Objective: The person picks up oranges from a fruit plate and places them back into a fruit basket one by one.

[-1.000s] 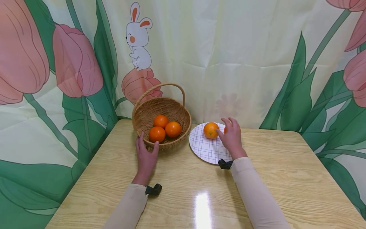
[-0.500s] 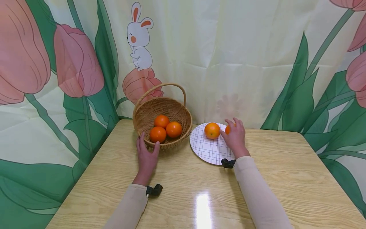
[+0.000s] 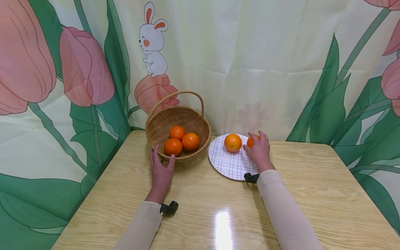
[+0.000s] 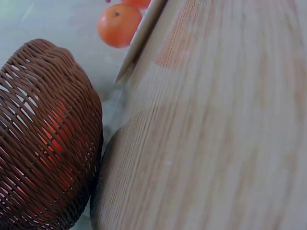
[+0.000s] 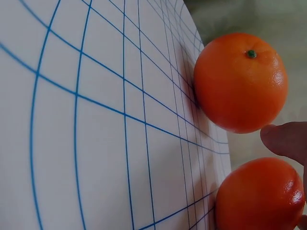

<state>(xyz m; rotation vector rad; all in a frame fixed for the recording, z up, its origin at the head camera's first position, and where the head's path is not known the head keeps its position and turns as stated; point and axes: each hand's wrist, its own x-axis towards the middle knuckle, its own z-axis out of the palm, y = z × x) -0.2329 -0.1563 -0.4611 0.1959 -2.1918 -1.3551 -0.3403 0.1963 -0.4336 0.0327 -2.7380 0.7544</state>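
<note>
A wicker basket (image 3: 195,114) with an arched handle stands at the table's left back, holding three orange fruits (image 3: 173,147). At its front left rim is my left hand (image 3: 161,173), fingers spread against the side and thumb by the front edge. A round white plate (image 3: 229,166) with blue grid lines carries two oranges. The left orange (image 3: 232,142) stands free. My right hand (image 3: 259,151) is over the other orange (image 5: 259,196), partly hiding it. In the right wrist view, my thumb (image 5: 288,139) lies between both oranges, seemingly apart from the lower one.
The light wooden table (image 3: 193,215) runs forward to a curtain (image 3: 265,86) printed with tulips and a rabbit. Black wrist cameras (image 3: 169,207) sit on both wrists. The basket and plate stand close together near the back edge.
My right hand has shifted a little to the right, away from the left orange and further over the right one. My left hand stays at the basket.
</note>
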